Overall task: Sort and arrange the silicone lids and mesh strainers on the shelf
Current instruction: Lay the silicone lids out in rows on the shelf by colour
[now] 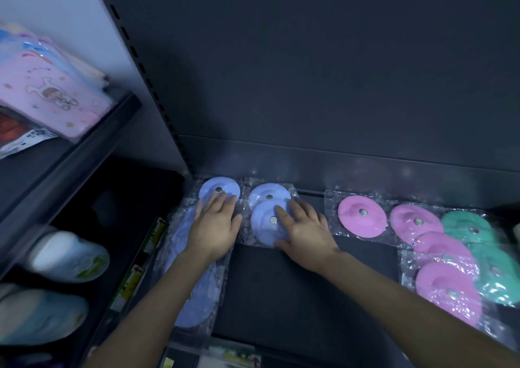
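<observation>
Blue lids (261,227) in clear bags lie at the left of the shelf (281,283), both hands flat on them with fingers straight: left hand (215,227) on one column, right hand (305,232) on the next. Pink lids (361,215) and green lids (472,229) lie further right.

Shop, dark slotted shelving (146,66), bagged lids (361,215) laid out, shelf-edge price labels (132,283)

The dark shelf (281,297) carries silicone lids in clear bags, all lying flat. Left of the single pink lid (361,215) lie blue lids (219,189) in 2 columns. Right of it lie 3 overlapping pink lids (443,248), with teal lids (468,227) beyond them.
</observation>
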The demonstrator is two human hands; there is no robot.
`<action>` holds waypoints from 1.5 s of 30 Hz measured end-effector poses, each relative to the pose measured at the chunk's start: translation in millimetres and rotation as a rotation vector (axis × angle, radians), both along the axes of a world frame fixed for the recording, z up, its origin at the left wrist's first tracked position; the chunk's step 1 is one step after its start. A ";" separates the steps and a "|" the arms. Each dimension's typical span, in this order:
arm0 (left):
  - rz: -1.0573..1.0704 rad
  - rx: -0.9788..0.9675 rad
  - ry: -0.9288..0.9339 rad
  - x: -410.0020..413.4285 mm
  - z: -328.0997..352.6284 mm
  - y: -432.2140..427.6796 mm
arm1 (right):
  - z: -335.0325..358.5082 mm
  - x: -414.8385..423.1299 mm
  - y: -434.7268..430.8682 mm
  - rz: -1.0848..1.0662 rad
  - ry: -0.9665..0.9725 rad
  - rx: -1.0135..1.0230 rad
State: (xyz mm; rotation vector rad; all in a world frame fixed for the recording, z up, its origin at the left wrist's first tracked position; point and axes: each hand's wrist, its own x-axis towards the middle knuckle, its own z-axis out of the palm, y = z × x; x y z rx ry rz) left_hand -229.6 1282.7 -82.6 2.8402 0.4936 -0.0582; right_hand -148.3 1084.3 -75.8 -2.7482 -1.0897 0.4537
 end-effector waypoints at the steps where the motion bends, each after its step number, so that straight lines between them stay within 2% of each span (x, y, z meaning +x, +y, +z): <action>1: 0.030 0.004 0.021 -6.2 -1.4 0.6 | -0.8 -1.4 1.0 0.004 -0.012 -0.001; 5: 0.033 0.045 0.126 -20.7 -6.7 2.1 | -0.8 -4.9 8.2 0.040 -0.058 -0.008; 11: 0.001 0.108 0.063 -23.8 -16.2 1.6 | 0.8 -4.8 19.5 0.068 -0.061 0.004; 15: 0.003 -0.019 0.026 -26.1 -7.6 4.9 | -1.8 -7.8 23.0 0.050 -0.065 0.010; 19: 0.099 -0.148 -0.132 -42.8 1.0 10.1 | -1.6 -13.7 20.7 0.068 -0.084 0.044; 21: 0.123 -0.143 -0.181 -54.0 1.7 13.5 | -1.6 -16.0 20.2 0.080 -0.091 0.051; 30: 0.129 -0.027 -0.061 -85.6 -5.6 -3.6 | -7.7 -18.0 20.9 0.101 -0.120 0.011; 34: 0.231 -0.171 -0.158 -89.7 1.0 -7.5 | -8.0 -18.2 21.1 0.097 -0.141 0.026; 39: 0.244 -0.261 -0.223 -100.3 8.0 7.7 | -9.3 -30.9 23.9 0.210 -0.221 0.216; 45: 0.264 -0.492 -0.102 -128.8 6.8 26.8 | -4.4 -66.9 34.9 0.459 -0.193 0.302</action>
